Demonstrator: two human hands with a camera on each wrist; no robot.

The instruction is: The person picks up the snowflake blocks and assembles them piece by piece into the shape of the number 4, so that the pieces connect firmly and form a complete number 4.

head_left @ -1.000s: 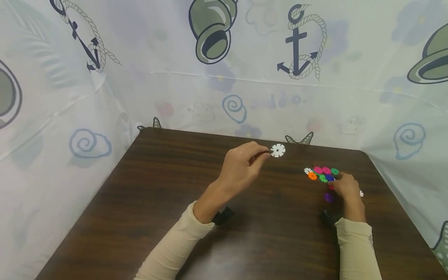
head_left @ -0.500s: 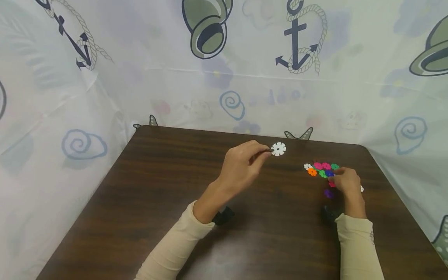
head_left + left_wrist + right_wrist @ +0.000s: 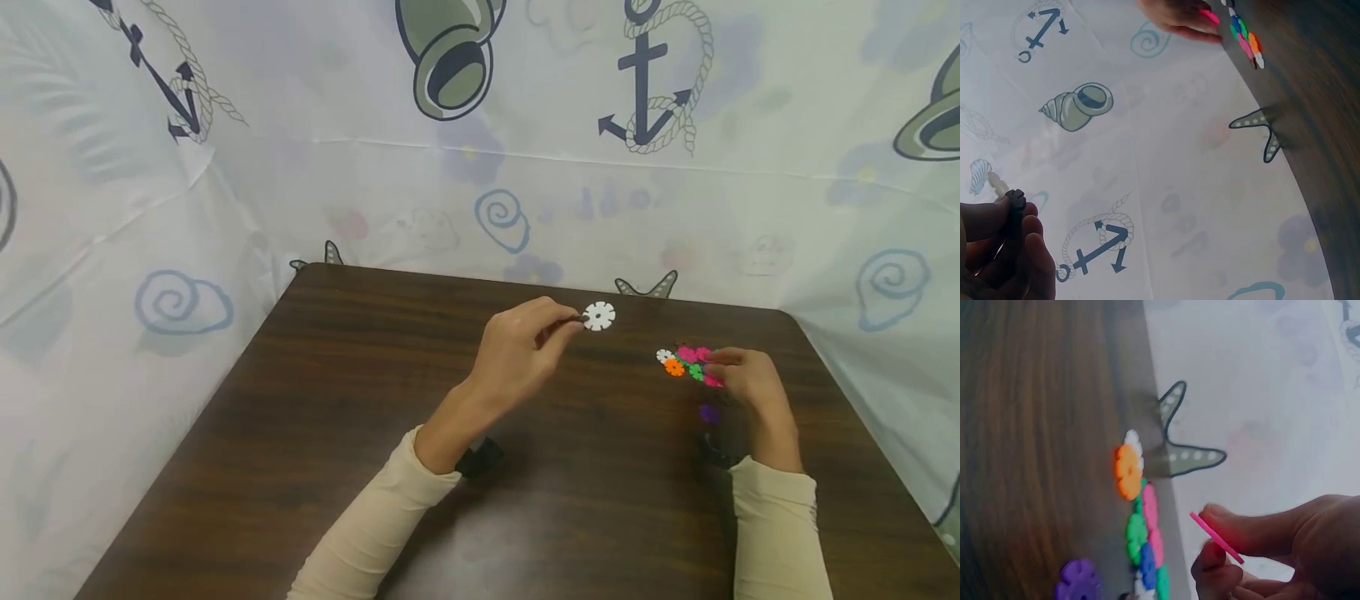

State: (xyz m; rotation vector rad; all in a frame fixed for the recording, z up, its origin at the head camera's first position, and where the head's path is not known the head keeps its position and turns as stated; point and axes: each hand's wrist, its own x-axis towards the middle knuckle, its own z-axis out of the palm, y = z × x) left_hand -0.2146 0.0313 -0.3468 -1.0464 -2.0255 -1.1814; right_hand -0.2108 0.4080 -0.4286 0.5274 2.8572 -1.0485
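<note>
Pink disc (image 3: 1216, 539) is pinched between thumb and fingers in the right hand (image 3: 759, 387), up off the counter (image 3: 300, 400); a dark piece (image 3: 1016, 201), seemingly joined to a white disc (image 3: 599, 317), is pinched in the left hand (image 3: 517, 350). Probably best gripped by the rims, slots left uncovered. Past those, a purple disc (image 3: 709, 414) lies alone, then the pile (image 3: 1137, 534), partly blocked from above by fingers.

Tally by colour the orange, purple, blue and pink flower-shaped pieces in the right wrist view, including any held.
Orange piece: 1
Purple piece: 1
Blue piece: 1
Pink: 3 (upper pink piece and lower pink piece lying flat, held pink piece pinched by the right hand)
Total: 6
</note>
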